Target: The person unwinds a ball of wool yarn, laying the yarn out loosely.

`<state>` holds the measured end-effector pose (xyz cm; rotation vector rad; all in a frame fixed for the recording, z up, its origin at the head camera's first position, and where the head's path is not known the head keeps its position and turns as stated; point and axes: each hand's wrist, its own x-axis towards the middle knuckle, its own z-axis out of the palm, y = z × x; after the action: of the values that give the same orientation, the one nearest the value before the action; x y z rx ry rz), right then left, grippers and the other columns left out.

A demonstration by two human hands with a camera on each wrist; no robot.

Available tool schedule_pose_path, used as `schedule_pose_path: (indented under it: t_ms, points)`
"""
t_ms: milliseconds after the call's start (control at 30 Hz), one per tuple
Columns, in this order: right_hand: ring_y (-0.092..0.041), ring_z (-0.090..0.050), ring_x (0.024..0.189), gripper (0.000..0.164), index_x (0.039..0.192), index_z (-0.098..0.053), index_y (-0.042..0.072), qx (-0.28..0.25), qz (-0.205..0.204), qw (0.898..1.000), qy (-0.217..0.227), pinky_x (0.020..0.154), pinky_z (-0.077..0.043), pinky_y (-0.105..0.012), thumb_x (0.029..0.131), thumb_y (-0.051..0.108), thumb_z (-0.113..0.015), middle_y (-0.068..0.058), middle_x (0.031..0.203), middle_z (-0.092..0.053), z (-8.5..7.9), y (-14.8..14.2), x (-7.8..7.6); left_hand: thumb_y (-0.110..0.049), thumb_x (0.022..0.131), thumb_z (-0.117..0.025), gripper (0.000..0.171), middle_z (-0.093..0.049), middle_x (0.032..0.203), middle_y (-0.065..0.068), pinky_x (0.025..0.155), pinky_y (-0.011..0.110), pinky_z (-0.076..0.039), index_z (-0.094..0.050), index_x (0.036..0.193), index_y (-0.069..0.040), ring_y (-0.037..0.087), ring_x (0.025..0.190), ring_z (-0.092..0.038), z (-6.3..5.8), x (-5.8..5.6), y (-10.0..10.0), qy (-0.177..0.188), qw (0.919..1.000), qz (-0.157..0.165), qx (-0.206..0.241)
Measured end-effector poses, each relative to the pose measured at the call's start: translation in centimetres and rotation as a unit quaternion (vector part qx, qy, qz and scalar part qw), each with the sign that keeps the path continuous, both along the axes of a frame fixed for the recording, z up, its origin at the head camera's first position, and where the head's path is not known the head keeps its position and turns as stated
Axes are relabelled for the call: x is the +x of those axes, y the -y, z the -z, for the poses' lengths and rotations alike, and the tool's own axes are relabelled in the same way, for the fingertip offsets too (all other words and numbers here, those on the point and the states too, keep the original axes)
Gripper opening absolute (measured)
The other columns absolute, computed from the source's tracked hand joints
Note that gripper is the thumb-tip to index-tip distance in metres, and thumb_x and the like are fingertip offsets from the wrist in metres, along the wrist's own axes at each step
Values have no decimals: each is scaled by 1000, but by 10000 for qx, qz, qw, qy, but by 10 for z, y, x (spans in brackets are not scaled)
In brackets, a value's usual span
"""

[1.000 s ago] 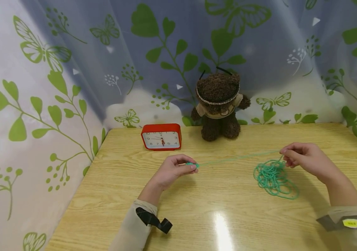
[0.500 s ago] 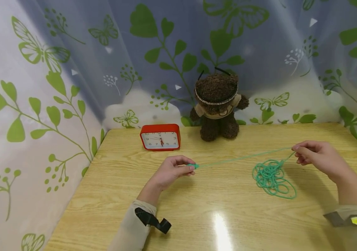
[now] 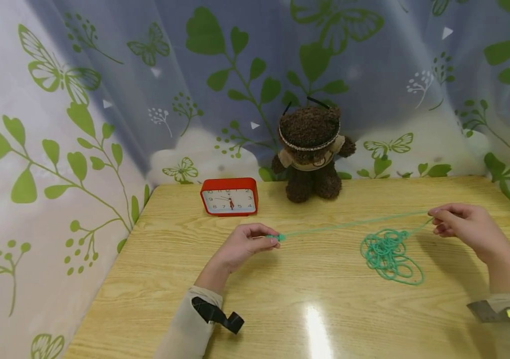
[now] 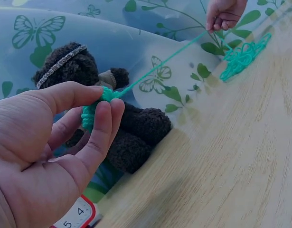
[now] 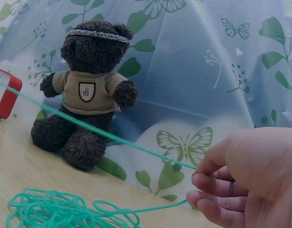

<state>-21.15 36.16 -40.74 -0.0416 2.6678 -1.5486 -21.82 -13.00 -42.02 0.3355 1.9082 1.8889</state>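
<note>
Between the thumb and fingers of my left hand [image 3: 247, 246] is a small wound bundle of green yarn [image 4: 89, 117]. From it a straight strand [image 3: 349, 226] runs above the table to my right hand [image 3: 467, 228], which pinches the yarn between thumb and fingertips. Past those fingers the yarn drops to a loose, looped heap [image 3: 387, 253] on the table, left of the right hand. In the right wrist view the right hand [image 5: 250, 175] shows both strands meeting at its fingertips. Part of the bundle is hidden by the left fingers.
At the back of the wooden table [image 3: 308, 279] stand a red alarm clock [image 3: 230, 198] and a brown teddy bear [image 3: 310, 149] wearing a headband. A leaf-and-butterfly patterned curtain [image 3: 237, 99] hangs behind and along the left side.
My right hand has moved to the right, away from the heap, and the strand between the hands has grown longer. The left hand stays nearly in place, still holding the bundle.
</note>
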Motion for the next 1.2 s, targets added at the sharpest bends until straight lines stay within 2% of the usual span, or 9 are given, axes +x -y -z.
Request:
schedule_pose_path:
  t_ms: [133,267,367,467,600,700,833,967,1200]
  points:
    - [-6,-68,76,19,102,-70,28,-170,-150,9997,-63,67,-60,-23,105,21,-53,12,87,-66,6,-5,-2,-8,95,-68,23,-72,101,2,99,35,-58,-67,115,5,13,94,-71,1,-1,0,-61,10000,-11,48]
    - [-8,-68,77,22,109,-72,10,35,-332,9994,-111,66,-61,-25,105,21,-54,11,87,-68,14,-6,-4,-8,95,-67,25,-72,101,1,101,39,-56,-67,116,5,12,94,-71,3,-1,0,-96,9999,47,33]
    - [-11,-66,75,35,119,-66,-4,432,-501,9978,76,65,-60,-27,105,25,-54,8,88,-69,20,-5,-4,-8,95,-67,25,-72,101,1,100,39,-57,-67,117,6,12,94,-72,5,-2,1,-119,9999,73,19]
    - [-11,-62,71,42,122,-64,-9,828,-758,9932,320,63,-57,-27,104,28,-55,5,87,-68,23,-3,-5,-7,95,-67,25,-72,100,1,98,35,-58,-66,117,6,12,94,-72,6,-1,1,-101,9999,79,57]
    - [-9,-59,69,46,124,-63,-8,1034,-903,9891,531,61,-55,-27,103,32,-56,0,88,-67,23,2,-5,-6,95,-67,26,-72,100,1,97,34,-58,-66,117,7,12,94,-72,5,0,0,-50,9999,107,111]
    - [-10,-60,73,52,131,-59,-8,955,-819,9906,538,64,-57,-28,104,37,-54,-2,95,-68,19,7,-5,-5,95,-67,25,-71,101,2,99,37,-57,-66,117,7,12,94,-72,5,0,0,-34,9998,123,121]
    - [-15,-65,78,54,136,-55,-6,682,-634,9954,236,67,-59,-30,105,38,-50,2,103,-68,7,18,-3,-5,95,-67,25,-71,101,2,100,38,-57,-66,116,8,12,94,-72,4,0,0,-41,9998,138,131]
    - [-18,-67,78,51,134,-58,-3,281,-483,9984,-90,68,-60,-32,104,38,-52,8,99,-66,-2,38,-2,-5,95,-67,25,-71,101,2,98,35,-58,-65,116,8,12,95,-72,3,0,-1,-54,9997,169,137]
    - [-23,-66,76,56,135,-59,-1,-110,-673,9977,32,66,-59,-35,102,45,-54,-13,102,-64,-4,91,-1,-5,96,-66,25,-71,102,2,98,37,-58,-65,117,8,12,95,-72,0,1,-2,-103,9997,217,100]
